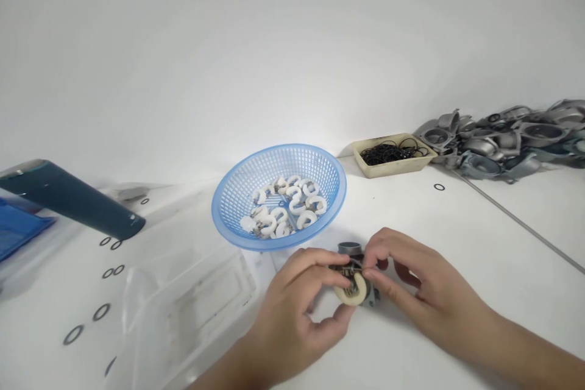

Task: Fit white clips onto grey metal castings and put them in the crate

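A white table (393,353) spans the lower view. Taking the blue mesh basket as the clock's centre, a clear plastic tray (150,311) lies at 7 o'clock, and a heap of grey metal housings (512,140) spreads at 3. The blue mesh basket (221,219) holds white curved pieces (315,204). A dark teal cylinder (86,201) lies tilted at 9, touching or near a blue object (21,228).

At about 5, the left hand (301,304) is closed around a metal part (350,248), fingertips on its face and thumb at the cream C-shaped piece (351,298) on it. The right hand (429,283) is narrow, thumb and forefinger drawn together at the part's right side; what lies between them is too small to tell.

Between 2 and 3, a cream tray (393,166) holds tangled black rings (388,152). Smallest, loose dark rings (101,312) lie mostly around 8, another near the cream tray.
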`<state>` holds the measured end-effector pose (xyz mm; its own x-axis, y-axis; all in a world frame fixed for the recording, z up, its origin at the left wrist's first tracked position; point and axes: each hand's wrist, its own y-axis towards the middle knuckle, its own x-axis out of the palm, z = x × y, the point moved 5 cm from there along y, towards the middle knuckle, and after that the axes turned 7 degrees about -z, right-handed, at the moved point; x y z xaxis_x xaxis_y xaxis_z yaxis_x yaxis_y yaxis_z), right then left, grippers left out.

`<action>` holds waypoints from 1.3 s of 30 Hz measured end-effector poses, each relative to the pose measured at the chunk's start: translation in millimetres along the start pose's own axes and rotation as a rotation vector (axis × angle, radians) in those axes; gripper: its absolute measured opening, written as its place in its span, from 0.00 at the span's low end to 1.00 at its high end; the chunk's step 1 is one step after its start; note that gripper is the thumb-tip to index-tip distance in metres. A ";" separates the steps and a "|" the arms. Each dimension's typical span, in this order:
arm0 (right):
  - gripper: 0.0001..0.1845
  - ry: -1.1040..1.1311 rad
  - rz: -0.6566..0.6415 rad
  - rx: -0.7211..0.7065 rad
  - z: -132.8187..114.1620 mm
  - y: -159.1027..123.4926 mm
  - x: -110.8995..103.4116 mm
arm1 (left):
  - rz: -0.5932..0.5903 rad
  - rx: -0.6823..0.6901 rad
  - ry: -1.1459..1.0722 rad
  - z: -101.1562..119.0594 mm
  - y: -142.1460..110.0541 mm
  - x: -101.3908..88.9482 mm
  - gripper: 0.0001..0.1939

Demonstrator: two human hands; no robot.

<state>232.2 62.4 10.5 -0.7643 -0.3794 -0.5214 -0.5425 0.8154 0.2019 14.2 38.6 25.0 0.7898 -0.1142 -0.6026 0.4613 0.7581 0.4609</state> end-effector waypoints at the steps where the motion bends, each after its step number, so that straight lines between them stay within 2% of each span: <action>1: 0.11 0.006 -0.006 0.006 1.0 -0.4 0.3 | -0.008 -0.007 -0.027 -1.4 -1.2 1.2 0.18; 6: 0.13 0.002 -0.003 0.040 3.2 -1.3 -0.6 | 0.009 0.008 -0.113 -3.2 -3.2 3.4 0.20; 10: 0.14 -0.041 0.054 0.045 -0.6 -2.6 -1.1 | 0.053 0.021 -0.087 -1.7 -1.5 1.2 0.20; 17: 0.08 -0.214 0.181 -0.070 -9.0 -8.4 0.3 | 0.082 -0.038 -0.065 0.3 -4.1 1.3 0.25; 24: 0.07 -0.213 0.157 -0.074 -9.1 -7.7 1.2 | 0.056 0.019 -0.004 5.0 -7.1 1.9 0.24; 33: 0.05 -0.195 0.138 -0.081 -10.6 -6.9 2.3 | 0.081 0.118 0.100 12.4 -2.3 -7.9 0.19; 39: 0.06 -0.201 0.127 -0.078 -11.0 -8.4 2.5 | 0.056 0.056 0.073 9.3 -3.3 -5.2 0.23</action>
<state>231.1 49.8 16.6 -0.7475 -0.1754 -0.6406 -0.4779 0.8119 0.3353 12.3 30.7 32.7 0.7840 -0.0241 -0.6203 0.4413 0.7244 0.5296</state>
